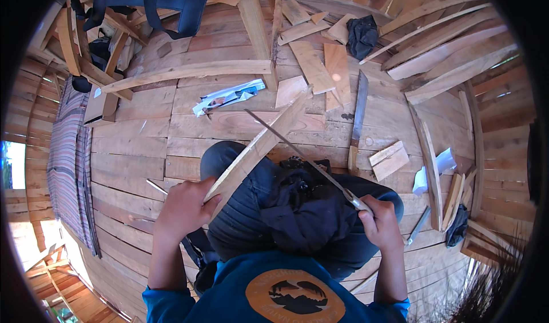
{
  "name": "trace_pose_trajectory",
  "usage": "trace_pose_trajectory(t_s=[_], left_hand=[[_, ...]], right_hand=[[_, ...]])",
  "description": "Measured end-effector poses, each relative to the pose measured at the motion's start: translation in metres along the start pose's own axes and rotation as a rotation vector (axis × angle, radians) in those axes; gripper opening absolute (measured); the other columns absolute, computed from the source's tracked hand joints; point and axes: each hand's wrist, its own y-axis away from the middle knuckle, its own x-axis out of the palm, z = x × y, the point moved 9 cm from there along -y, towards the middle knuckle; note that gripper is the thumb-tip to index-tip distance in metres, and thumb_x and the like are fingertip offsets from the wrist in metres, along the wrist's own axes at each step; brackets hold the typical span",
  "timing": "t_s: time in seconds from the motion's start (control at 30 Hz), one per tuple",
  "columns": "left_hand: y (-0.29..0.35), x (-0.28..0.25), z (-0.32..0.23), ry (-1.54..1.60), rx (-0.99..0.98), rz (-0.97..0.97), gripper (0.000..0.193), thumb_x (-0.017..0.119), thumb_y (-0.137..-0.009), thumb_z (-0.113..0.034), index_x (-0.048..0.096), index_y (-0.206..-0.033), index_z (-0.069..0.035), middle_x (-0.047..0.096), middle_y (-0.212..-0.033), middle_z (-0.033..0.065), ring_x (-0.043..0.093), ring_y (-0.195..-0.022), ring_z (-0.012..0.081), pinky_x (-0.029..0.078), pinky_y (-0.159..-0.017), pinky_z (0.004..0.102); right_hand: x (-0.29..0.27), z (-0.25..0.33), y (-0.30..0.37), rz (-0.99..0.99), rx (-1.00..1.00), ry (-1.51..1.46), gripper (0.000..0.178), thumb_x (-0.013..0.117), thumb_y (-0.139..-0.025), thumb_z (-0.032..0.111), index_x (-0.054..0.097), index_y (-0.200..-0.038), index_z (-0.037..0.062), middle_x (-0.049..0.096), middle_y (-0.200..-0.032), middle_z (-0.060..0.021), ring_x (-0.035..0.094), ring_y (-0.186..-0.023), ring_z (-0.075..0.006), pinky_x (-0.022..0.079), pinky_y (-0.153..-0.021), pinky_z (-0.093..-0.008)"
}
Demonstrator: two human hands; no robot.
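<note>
My left hand [184,210] is closed around the lower end of a narrow wooden board [251,160], which slants up and to the right over my left knee. In my closed right hand [380,223] is the handle of a tool that looks like a long knife [315,166], its thin dark blade pointing up and left. That blade crosses the upper half of the board; I cannot tell whether they touch. A dark bunched cloth [306,211] lies in my lap between the two hands.
Right of my knees a machete [359,108] lies on the plank floor [128,168], near a short wood block [389,160]. Offcuts [311,66] and a crumpled black bag [362,37] lie ahead. Long curved boards [452,48] fill the far right. A wooden frame [189,70] stands far left.
</note>
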Motion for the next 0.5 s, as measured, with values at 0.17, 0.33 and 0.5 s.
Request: trace_pose_trajectory(t_s=[0.17, 0.33, 0.5], left_hand=[[-0.001, -0.016, -0.016, -0.204, -0.06, -0.039, 0.018, 0.067, -0.084, -0.02, 0.058, -0.091, -0.007, 0.063, -0.067, 0.014, 0.066, -0.067, 0.0327, 0.051, -0.06, 0.0423], [-0.003, -0.01, -0.015, -0.209, -0.049, -0.128, 0.017, 0.069, -0.083, -0.018, 0.058, -0.092, -0.007, 0.063, -0.069, 0.0136, 0.065, -0.066, 0.0327, 0.051, -0.059, 0.0411], [0.003, 0.005, -0.015, -0.261, -0.073, -0.078, 0.016, 0.066, -0.083, -0.014, 0.056, -0.093, -0.007, 0.062, -0.067, 0.0106, 0.066, -0.063, 0.03, 0.052, -0.056, 0.0388]], right_hand=[[0.053, 0.042, -0.015, 0.124, -0.082, -0.192, 0.027, 0.055, -0.099, 0.023, 0.063, -0.101, -0.0023, 0.058, -0.062, -0.0083, 0.06, -0.054, -0.0181, 0.047, -0.054, -0.0285], [0.077, 0.037, -0.01, 0.183, 0.099, -0.251, 0.022, 0.054, -0.099, 0.017, 0.06, -0.109, -0.0012, 0.059, -0.062, -0.0095, 0.061, -0.054, -0.0205, 0.047, -0.053, -0.0285], [0.067, 0.032, 0.003, 0.114, 0.207, -0.174, 0.019, 0.052, -0.1, 0.016, 0.058, -0.106, -0.0016, 0.056, -0.058, -0.0069, 0.059, -0.051, -0.015, 0.044, -0.05, -0.027]])
